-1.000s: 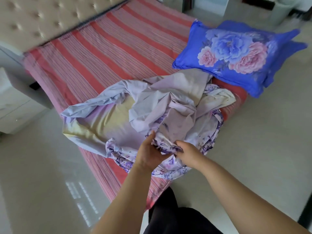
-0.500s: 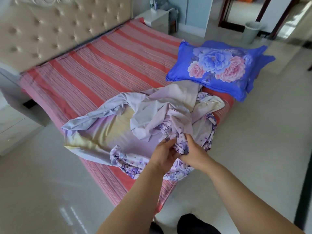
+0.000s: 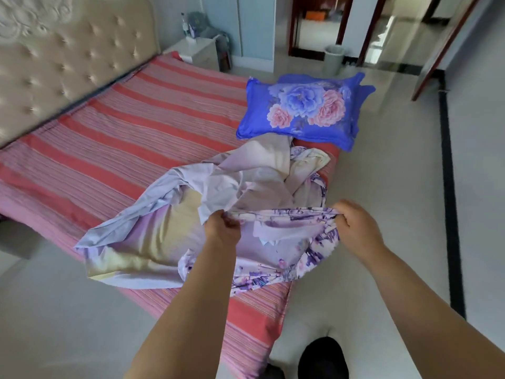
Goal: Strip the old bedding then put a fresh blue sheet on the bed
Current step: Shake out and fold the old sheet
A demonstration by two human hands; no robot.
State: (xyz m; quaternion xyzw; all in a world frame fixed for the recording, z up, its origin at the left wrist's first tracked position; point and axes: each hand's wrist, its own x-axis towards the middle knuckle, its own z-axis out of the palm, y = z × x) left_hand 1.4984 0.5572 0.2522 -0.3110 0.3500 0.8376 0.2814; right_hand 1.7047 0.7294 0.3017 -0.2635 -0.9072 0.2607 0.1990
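Note:
A crumpled pale lilac sheet with purple flowers (image 3: 169,233) lies bunched at the near corner of the bed. My left hand (image 3: 222,228) and my right hand (image 3: 355,224) each pinch its top edge and hold a stretch of it taut between them, lifted a little above the pile. The bed carries a red and pink striped cover (image 3: 131,138). A blue pillow with pink and blue flowers (image 3: 303,110) rests at the bed's right edge, just beyond the pile.
A padded cream headboard (image 3: 68,58) stands at the left. A white nightstand (image 3: 199,51) and a grey waste bin (image 3: 334,59) are at the back. Pale tiled floor (image 3: 396,214) surrounds the bed, with an open doorway at the back right.
My hands were together on a bunch of the sheet; now they have spread apart along its edge, the right one moving right, and pulled it taut. The view has tilted up.

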